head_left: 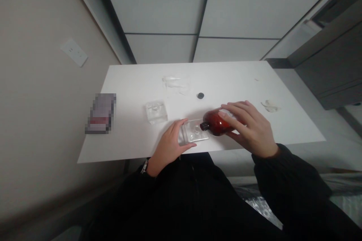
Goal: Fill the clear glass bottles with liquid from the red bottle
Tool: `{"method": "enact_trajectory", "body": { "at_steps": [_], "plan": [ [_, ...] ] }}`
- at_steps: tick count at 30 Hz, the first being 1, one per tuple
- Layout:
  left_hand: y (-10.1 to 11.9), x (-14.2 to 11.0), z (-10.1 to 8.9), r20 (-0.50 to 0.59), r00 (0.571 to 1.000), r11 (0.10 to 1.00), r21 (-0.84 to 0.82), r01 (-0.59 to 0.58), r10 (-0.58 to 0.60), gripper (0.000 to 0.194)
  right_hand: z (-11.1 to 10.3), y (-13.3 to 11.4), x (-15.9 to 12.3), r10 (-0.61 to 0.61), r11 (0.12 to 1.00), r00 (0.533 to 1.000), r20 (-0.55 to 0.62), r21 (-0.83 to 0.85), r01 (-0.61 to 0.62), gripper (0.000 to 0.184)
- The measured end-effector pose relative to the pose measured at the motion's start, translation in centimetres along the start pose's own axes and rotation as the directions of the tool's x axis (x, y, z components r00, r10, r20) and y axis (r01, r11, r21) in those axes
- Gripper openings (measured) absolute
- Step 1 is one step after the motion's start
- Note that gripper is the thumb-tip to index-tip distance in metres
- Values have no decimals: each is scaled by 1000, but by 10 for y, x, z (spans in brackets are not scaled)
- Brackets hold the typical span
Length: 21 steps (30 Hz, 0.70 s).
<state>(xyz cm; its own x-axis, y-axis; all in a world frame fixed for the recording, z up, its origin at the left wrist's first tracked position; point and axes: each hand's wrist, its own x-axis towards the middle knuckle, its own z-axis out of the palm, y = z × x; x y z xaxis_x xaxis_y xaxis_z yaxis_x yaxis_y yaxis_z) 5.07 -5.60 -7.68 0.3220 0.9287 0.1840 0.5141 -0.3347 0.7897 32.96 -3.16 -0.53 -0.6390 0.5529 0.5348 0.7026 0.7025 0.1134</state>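
My right hand (249, 128) is wrapped round a dark red bottle (217, 123), tipped on its side with its black neck pointing left. The neck meets the top of a clear glass bottle (194, 132) that my left hand (169, 144) grips from the left, near the table's front edge. A small black cap (200, 95) lies on the white table (127, 83) just behind them. A second clear square glass bottle (156, 111) stands to the left, apart from both hands.
Clear plastic pieces (173, 81) lie towards the back of the table. A pale crumpled scrap (270, 106) rests at the right. A blurred rectangular object (101, 113) sits at the table's left edge by the wall. A dark cabinet (333, 64) stands at the right.
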Motion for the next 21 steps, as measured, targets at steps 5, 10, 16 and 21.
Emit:
{"method": "enact_trajectory", "body": {
  "at_steps": [5, 10, 16, 21],
  "plan": [
    [1, 0, -1, -12, 1000, 1000, -16, -2, 2, 79, -2, 1, 1, -21, 1000, 1000, -6, -4, 21, 77],
    [2, 0, -2, -11, 1000, 1000, -27, -6, 6, 78, -2, 1, 0, 8, 1000, 1000, 13, 11, -8, 79],
    [2, 1, -2, -11, 1000, 1000, -19, -8, 8, 78, -4, 2, 0, 34, 999, 999, 42, 29, -35, 85],
    [3, 1, -2, -14, 1000, 1000, -21, -12, 11, 77, -6, 3, 2, 11, 1000, 999, 34, 27, -12, 86]
  ]
}}
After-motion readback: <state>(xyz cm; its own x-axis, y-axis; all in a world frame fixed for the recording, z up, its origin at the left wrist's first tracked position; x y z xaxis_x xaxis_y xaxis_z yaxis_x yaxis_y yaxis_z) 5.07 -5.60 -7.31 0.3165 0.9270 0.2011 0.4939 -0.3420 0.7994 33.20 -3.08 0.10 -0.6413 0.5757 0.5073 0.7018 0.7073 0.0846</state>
